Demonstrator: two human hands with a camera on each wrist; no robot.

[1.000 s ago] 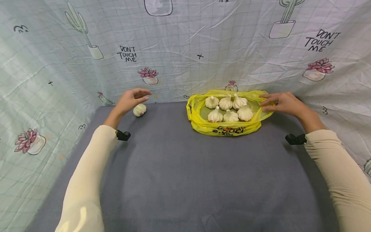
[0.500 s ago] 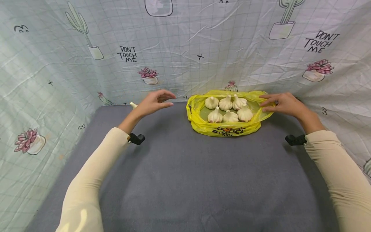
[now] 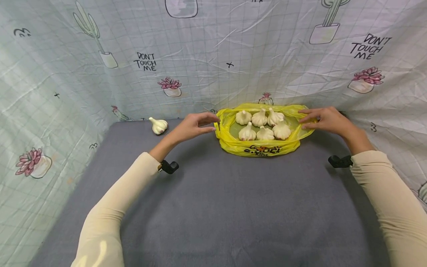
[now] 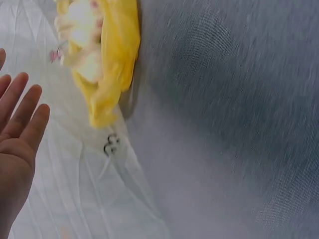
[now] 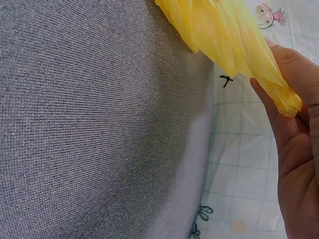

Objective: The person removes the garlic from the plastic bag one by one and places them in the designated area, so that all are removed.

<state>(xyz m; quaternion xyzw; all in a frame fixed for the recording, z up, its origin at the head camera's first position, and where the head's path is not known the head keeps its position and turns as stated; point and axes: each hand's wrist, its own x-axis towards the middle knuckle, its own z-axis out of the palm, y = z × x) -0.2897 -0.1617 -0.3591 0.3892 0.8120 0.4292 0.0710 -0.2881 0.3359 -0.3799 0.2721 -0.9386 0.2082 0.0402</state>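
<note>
A yellow plastic bag (image 3: pixel 273 149) stands with its mouth spread wide near the back of the table, and several white garlic bulbs (image 3: pixel 247 132) sit inside it. My right hand (image 3: pixel 330 120) pinches the bag's right rim between thumb and fingers; in the right wrist view the gathered yellow plastic (image 5: pixel 279 92) runs into that grip. By the bag's left rim is my left hand (image 3: pixel 191 127), its fingers extended and holding nothing; in the left wrist view the fingers (image 4: pixel 31 117) look straight and spread. A single garlic bulb (image 3: pixel 159 126) lies on the table, left of my left hand.
A grey cloth covers the table (image 3: pixel 233 207). Right behind the bag hangs a pale curtain (image 3: pixel 200 55) printed with cacti and words, which also encloses both sides. Each wrist wears a small black camera (image 3: pixel 170 167).
My left hand has moved right, from above the lone garlic bulb to the bag's left rim, and that bulb is now in full view. The right hand keeps its hold on the bag.
</note>
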